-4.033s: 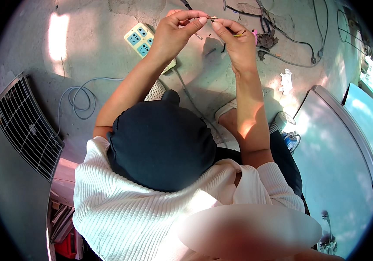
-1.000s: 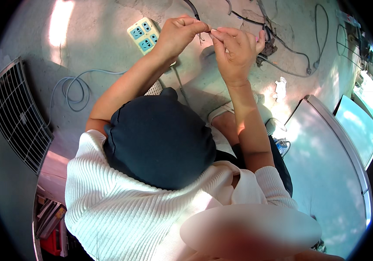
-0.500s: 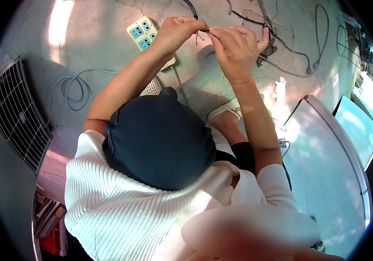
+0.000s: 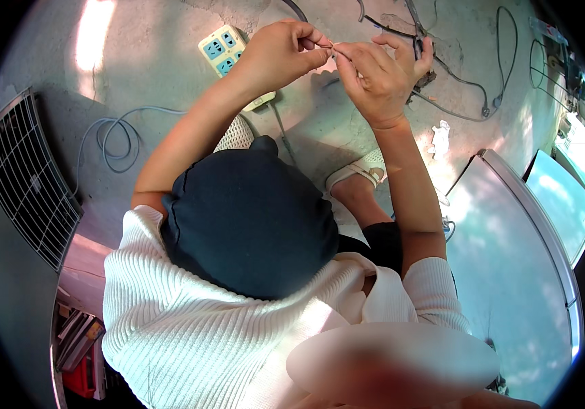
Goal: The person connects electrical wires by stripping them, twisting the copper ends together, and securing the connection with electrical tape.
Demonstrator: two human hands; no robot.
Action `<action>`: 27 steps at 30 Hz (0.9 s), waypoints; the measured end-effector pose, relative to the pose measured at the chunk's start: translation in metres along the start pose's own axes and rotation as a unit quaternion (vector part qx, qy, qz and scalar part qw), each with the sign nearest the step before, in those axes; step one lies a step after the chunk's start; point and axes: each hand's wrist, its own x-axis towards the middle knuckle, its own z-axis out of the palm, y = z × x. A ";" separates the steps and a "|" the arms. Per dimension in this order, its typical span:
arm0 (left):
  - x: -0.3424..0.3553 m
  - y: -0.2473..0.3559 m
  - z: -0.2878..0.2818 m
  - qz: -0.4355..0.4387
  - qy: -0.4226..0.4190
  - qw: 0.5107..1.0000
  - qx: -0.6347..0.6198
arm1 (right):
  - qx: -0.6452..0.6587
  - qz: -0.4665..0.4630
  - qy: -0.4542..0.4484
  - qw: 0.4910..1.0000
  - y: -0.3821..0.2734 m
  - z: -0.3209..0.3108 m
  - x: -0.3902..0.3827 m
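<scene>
In front of me, my left hand (image 4: 285,56) and my right hand (image 4: 382,76) meet fingertip to fingertip. My left thumb and forefinger pinch a thin dark wire (image 4: 333,50), and the right thumb and forefinger close on it from the other side. The wire's tip is too small to make out. A thick black cable (image 4: 295,8) enters from the top edge and runs behind my left hand; its join with the wire is hidden. The other right fingers are spread. Beside my left wrist lies a cream power strip (image 4: 221,46) with blue sockets.
Black and grey cords (image 4: 466,82) lie on the concrete floor to the right, near a scrap of white paper (image 4: 440,139). A coiled grey cord (image 4: 120,140) lies left, by a wire rack (image 4: 30,180). A pale panel (image 4: 510,252) stands at right.
My left hand has turned, its fingers curling more as it shifts slightly right. My right hand has moved a little right and down. The strands below the fingertips no longer show.
</scene>
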 end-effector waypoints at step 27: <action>0.004 -0.005 0.026 0.245 0.151 0.933 0.218 | 0.328 0.375 -0.298 0.814 0.019 -0.016 0.009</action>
